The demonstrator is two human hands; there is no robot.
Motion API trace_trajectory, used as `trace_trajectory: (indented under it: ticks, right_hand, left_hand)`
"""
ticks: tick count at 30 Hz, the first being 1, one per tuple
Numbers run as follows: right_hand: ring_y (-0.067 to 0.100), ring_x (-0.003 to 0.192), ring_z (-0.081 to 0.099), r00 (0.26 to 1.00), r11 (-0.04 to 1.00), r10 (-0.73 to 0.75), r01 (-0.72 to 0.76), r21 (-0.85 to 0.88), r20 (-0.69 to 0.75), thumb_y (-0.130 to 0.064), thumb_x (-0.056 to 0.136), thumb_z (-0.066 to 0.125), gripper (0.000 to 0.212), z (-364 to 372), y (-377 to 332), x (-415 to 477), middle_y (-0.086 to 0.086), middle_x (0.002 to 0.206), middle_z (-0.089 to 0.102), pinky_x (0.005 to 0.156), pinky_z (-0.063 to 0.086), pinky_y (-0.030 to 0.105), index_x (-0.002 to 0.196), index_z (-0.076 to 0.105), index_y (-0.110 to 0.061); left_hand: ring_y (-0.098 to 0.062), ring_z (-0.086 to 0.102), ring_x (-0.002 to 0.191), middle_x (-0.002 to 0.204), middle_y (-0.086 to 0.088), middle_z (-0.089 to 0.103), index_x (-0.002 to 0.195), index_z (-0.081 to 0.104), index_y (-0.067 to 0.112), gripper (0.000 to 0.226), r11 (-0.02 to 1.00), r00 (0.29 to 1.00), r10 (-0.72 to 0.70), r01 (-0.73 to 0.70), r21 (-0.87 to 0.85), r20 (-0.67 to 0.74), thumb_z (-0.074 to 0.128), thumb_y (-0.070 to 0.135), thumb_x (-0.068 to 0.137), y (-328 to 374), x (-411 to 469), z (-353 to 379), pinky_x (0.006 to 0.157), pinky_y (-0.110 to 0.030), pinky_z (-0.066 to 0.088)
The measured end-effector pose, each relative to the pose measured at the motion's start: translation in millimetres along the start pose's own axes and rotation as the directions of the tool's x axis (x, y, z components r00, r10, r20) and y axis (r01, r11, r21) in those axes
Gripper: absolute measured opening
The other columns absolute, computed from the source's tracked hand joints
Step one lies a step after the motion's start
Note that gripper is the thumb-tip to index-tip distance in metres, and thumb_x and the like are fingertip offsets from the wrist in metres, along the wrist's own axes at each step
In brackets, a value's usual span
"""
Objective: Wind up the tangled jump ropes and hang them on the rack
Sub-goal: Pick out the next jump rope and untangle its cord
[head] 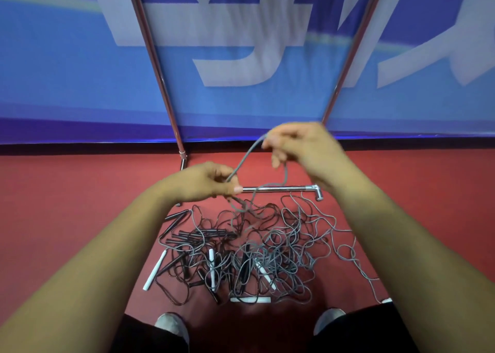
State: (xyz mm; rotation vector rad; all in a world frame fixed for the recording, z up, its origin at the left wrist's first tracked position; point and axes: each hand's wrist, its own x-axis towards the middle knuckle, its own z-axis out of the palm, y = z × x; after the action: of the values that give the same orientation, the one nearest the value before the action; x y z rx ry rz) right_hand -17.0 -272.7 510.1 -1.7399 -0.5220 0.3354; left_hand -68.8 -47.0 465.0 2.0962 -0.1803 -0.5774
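Observation:
A tangled pile of jump ropes [249, 248] lies on the red floor, grey and black cords mixed with white handles [154, 271] and black handles [176, 214]. A grey rope [245, 157] rises from the pile as a loop between my hands. My left hand [206, 182] pinches one side of it low, just above the rack's foot bar. My right hand [300, 145] is shut on the other side higher up, and the cord hangs down from it into the pile. The chrome rack [158, 66] stands behind the pile.
The rack's two slanted poles, one of them at the right [351, 58], run up in front of a blue banner [67, 66]; its foot bar [281, 189] lies on the floor. My two shoes [171, 326] stand just before the pile. A loose grey cord trails to the right [359, 267].

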Motion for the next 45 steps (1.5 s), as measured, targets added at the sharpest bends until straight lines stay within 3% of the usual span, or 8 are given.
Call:
trace_trajectory:
  ticks: [4,11,16,22,29,37,41,45]
  right_hand:
    - [0.015,0.048,0.046,0.917,0.874,0.072,0.131,0.467,-0.392,-0.005,0.099,0.049,0.020,-34.6,-9.7,6.7,-0.001,0.053,0.047,0.055,0.046,0.025,0.085,0.064,-0.004]
    - [0.018,0.070,0.058,0.914,0.863,0.256,-0.362,-0.351,-0.313,-0.015,0.084,0.073,0.008,-53.2,21.3,-1.6,0.018,0.081,0.072,0.069,0.045,0.029,0.087,0.075,-0.007]
    - [0.023,0.139,0.040,0.943,0.632,0.323,-0.276,-0.724,-0.078,-0.036,0.073,0.086,0.095,-22.7,20.8,-4.6,0.012,0.150,0.041,0.113,0.032,0.030,0.150,0.037,-0.011]
    - [0.009,0.060,0.054,0.955,0.929,0.174,-0.079,-0.361,0.241,-0.025,0.092,0.071,0.017,18.7,18.4,-6.1,0.005,0.072,0.070,0.060,0.041,0.025,0.088,0.071,-0.008]
    - [0.016,0.048,0.050,0.972,0.985,-0.005,0.045,0.164,-0.237,-0.010,0.095,0.060,0.021,-11.0,0.7,6.3,-0.002,0.047,0.050,0.058,0.042,0.021,0.076,0.069,-0.011]
    - [0.020,0.072,0.060,0.938,0.894,0.243,-0.316,-0.317,-0.249,-0.022,0.088,0.073,0.019,-37.0,23.3,2.6,0.006,0.079,0.068,0.072,0.047,0.033,0.100,0.072,-0.008]
    - [0.014,0.126,0.052,0.968,0.755,0.251,-0.207,-0.622,-0.018,-0.030,0.071,0.088,0.096,-19.3,19.2,-2.9,0.001,0.143,0.050,0.107,0.039,0.028,0.152,0.036,-0.021]
    - [0.010,0.087,0.065,0.937,0.912,0.215,-0.093,-0.399,0.276,-0.028,0.086,0.076,0.031,11.7,16.4,-4.5,0.005,0.094,0.075,0.079,0.049,0.032,0.112,0.069,-0.012]
  left_hand:
    - [-0.006,0.057,0.064,0.072,0.008,0.070,0.079,0.071,0.021,0.026,0.899,0.964,-0.262,0.259,0.354,-0.042,0.058,0.028,0.101,-38.5,4.0,-2.7,0.068,-0.026,0.047]
    - [-0.034,0.072,0.084,0.061,-0.005,0.064,0.094,0.051,0.012,0.014,0.997,0.963,-0.017,-0.005,-0.081,-0.270,0.047,0.017,0.105,-22.7,-0.4,-10.4,0.078,-0.038,0.045]
    - [-0.026,0.072,0.070,0.047,0.004,0.042,0.090,0.049,0.009,0.017,0.982,0.957,0.162,-0.181,-0.058,-0.242,0.044,0.016,0.105,4.3,0.4,0.4,0.065,-0.023,0.047]
    - [-0.016,0.057,0.050,0.049,0.003,0.046,0.083,0.056,0.010,0.019,0.978,0.945,0.167,-0.194,-0.072,-0.281,0.057,0.018,0.100,17.8,3.3,5.3,0.053,-0.017,0.040]
    - [-0.020,0.059,0.072,0.073,0.005,0.065,0.080,0.058,0.016,0.019,0.953,0.982,-0.048,0.100,0.287,-0.184,0.068,0.025,0.094,-27.1,2.7,-11.6,0.070,-0.033,0.047]
    - [-0.029,0.068,0.072,0.073,-0.008,0.072,0.103,0.050,-0.001,0.010,0.987,0.914,0.050,-0.108,-0.121,-0.404,0.057,0.005,0.099,-13.8,-10.1,-23.4,0.078,-0.043,0.051]
    - [-0.019,0.055,0.056,0.070,-0.005,0.068,0.094,0.060,0.001,0.005,0.969,0.946,0.202,-0.231,-0.091,-0.252,0.057,0.002,0.098,19.2,-14.2,-12.2,0.061,-0.023,0.047]
    - [-0.013,0.052,0.055,0.068,0.000,0.066,0.095,0.064,0.000,0.007,0.958,0.934,0.240,-0.272,-0.087,-0.266,0.058,0.004,0.098,29.1,-10.1,-0.3,0.060,-0.020,0.045]
